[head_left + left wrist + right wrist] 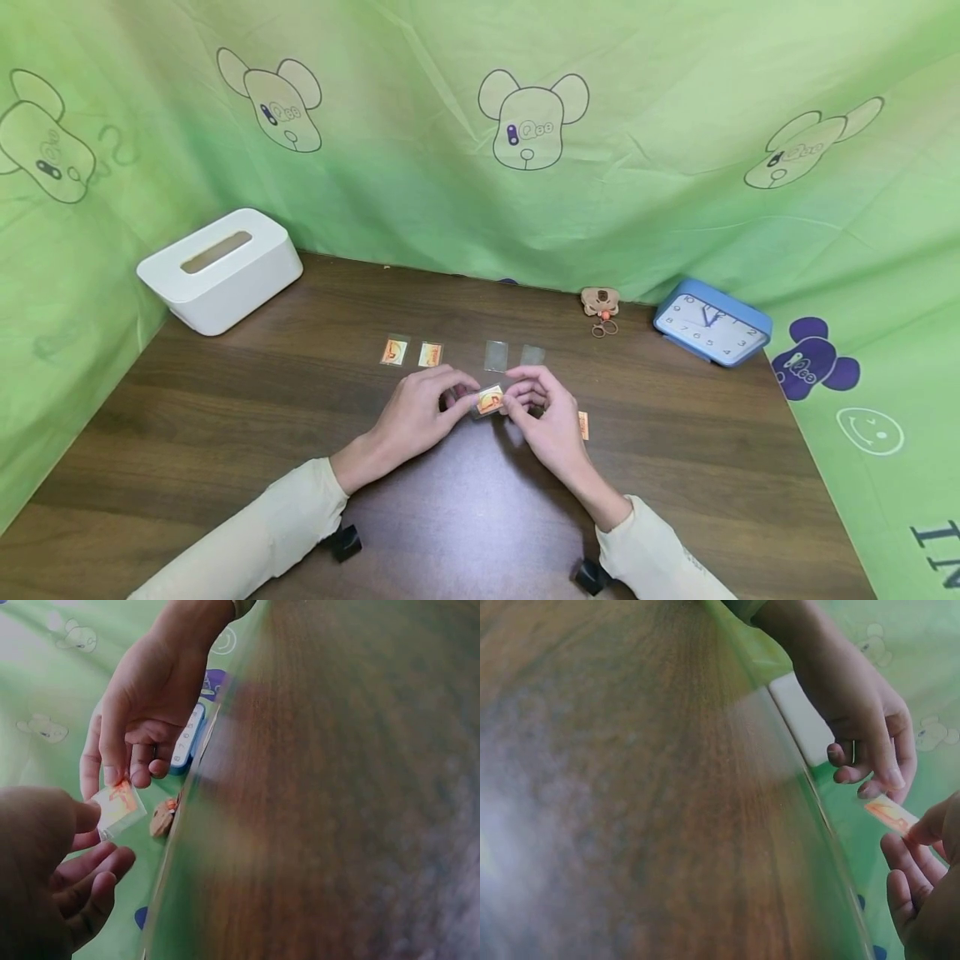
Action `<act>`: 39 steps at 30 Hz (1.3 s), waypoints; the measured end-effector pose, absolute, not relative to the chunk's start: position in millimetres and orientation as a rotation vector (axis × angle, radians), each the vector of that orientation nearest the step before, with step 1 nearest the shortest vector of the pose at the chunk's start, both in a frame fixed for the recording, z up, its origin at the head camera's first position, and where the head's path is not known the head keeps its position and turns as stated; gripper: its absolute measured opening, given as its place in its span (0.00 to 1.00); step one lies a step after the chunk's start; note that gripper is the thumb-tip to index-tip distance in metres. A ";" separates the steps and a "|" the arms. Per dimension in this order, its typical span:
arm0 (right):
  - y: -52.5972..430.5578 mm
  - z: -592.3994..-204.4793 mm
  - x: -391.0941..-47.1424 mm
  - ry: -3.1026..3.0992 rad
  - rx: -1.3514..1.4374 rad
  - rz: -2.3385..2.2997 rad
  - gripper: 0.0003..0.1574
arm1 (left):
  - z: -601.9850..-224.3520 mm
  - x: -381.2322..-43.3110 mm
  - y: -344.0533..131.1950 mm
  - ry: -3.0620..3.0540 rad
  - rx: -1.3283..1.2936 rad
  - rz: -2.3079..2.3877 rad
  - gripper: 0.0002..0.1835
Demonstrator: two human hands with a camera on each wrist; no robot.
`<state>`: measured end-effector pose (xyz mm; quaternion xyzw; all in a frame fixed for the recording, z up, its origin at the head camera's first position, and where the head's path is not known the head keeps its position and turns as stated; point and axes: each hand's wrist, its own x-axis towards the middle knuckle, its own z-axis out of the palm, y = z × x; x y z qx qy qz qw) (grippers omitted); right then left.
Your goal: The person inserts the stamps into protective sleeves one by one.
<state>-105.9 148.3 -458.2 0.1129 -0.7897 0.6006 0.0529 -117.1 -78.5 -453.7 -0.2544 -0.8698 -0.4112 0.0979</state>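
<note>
now the left hand (416, 410) and right hand (551, 423) both pinch the small picture (491, 400) and its clear cover (478, 412) above the worktop (300, 400), maybe fitting them together, and the next bit likely needs a soft, steady push.

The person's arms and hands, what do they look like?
The left sleeve and right sleeve are long and pale cream, the right bearing a small faint marking. Left hand and right hand are ungloved. A small black block shows beside each cuff.
</note>
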 end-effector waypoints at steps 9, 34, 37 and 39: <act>148.9 -458.3 -105.4 -2.421 0.380 1.780 0.22 | -454.3 -118.6 -77.8 -2.571 -0.737 -1.373 0.03; 168.7 -457.1 -108.7 -2.411 0.324 1.761 0.17 | -462.6 -135.5 -91.9 -2.707 -0.526 -1.449 0.04; 173.8 -456.7 -108.5 -2.400 0.308 1.765 0.16 | -462.8 -137.7 -92.7 -2.729 -0.491 -1.397 0.04; 177.4 -456.3 -108.5 -2.392 0.290 1.762 0.15 | -462.4 -138.9 -92.5 -2.731 -0.477 -1.355 0.05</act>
